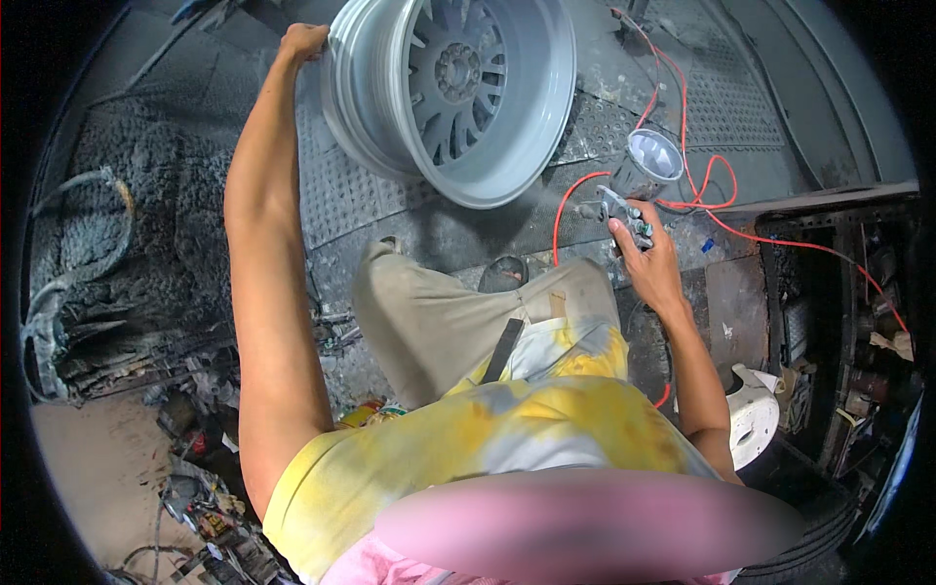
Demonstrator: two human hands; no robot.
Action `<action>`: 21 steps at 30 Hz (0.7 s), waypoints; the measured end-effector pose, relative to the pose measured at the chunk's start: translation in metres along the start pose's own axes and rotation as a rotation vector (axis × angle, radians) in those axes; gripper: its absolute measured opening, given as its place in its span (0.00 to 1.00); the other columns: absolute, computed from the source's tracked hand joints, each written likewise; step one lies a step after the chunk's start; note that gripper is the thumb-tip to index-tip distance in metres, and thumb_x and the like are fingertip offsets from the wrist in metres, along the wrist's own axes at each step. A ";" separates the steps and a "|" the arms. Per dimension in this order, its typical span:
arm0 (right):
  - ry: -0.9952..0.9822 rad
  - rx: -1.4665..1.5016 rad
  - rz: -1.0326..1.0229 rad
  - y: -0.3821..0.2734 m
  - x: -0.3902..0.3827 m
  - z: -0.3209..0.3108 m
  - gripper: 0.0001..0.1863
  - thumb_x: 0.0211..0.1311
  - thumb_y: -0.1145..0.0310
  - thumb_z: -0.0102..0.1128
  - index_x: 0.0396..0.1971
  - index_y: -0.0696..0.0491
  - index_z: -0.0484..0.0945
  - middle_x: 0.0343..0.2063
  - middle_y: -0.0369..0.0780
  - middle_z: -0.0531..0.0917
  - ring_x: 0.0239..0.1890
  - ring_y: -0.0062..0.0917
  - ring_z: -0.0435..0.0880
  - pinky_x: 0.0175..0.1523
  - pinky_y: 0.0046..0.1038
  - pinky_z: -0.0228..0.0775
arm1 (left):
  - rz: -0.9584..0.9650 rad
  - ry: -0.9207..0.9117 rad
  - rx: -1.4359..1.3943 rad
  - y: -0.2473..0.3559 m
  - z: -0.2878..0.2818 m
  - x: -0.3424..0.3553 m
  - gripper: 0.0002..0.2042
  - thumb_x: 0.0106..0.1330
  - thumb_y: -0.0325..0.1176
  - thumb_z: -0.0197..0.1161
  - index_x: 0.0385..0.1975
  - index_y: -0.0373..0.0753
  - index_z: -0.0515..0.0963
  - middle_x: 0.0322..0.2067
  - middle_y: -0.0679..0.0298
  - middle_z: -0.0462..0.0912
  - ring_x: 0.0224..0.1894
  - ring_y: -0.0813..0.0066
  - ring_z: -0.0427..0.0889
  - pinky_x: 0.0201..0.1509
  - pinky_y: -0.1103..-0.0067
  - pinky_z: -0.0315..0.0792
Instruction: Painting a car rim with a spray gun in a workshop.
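A grey-painted wheel rim (457, 76) stands tilted ahead of me, its spoked inside facing up and to the right. My left hand (305, 41), arm stretched far forward, is closed on the rim's outer left edge; its fingertips are partly hidden. In my right hand (651, 258) is a metal spray gun (624, 216), gripped to the right of and nearer than the rim, apart from it. A cup (655, 156) with pale grey inside shows just beyond the gun. A red hose (567, 207) curves close by the gun.
More red hose (720, 185) loops across the dusty floor at the right. Textured mats (346, 195) lie under the rim. At the far left is a dark, crusted surface (156, 214). Cluttered shelving (829, 331) stands right, near a white round part (753, 419). Scrap (210, 507) lies lower left.
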State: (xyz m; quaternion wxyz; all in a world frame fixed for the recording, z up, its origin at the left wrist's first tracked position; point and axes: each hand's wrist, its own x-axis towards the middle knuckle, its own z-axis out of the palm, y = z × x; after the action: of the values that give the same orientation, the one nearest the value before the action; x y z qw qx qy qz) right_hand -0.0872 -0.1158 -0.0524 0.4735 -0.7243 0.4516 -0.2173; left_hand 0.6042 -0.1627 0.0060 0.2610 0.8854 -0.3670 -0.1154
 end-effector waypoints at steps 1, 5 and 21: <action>-0.001 0.011 -0.010 0.000 0.000 -0.002 0.17 0.73 0.58 0.63 0.52 0.55 0.76 0.22 0.37 0.80 0.26 0.18 0.77 0.35 0.28 0.71 | 0.001 0.029 0.010 0.000 0.000 0.000 0.15 0.60 0.41 0.64 0.26 0.33 0.86 0.21 0.63 0.82 0.23 0.74 0.80 0.32 0.77 0.76; -0.006 0.054 -0.045 -0.013 -0.007 -0.002 0.18 0.72 0.59 0.64 0.52 0.54 0.77 0.23 0.37 0.82 0.27 0.19 0.79 0.37 0.27 0.72 | -0.030 -0.034 -0.154 0.001 0.002 -0.008 0.15 0.62 0.42 0.64 0.29 0.33 0.86 0.25 0.64 0.84 0.25 0.75 0.82 0.32 0.77 0.76; 0.101 0.566 -0.427 -0.123 0.022 -0.003 0.18 0.74 0.65 0.64 0.55 0.58 0.74 0.35 0.36 0.86 0.33 0.15 0.83 0.38 0.20 0.75 | -0.085 0.072 -0.516 0.037 0.000 -0.056 0.29 0.77 0.49 0.42 0.54 0.25 0.79 0.36 0.48 0.86 0.32 0.64 0.85 0.40 0.72 0.81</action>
State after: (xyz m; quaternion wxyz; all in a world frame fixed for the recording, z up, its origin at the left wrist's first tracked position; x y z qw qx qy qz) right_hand -0.0234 -0.1187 0.0552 0.5764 -0.6309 0.2348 -0.4632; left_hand 0.5428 -0.1444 0.0267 0.4860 0.8077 -0.2783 -0.1843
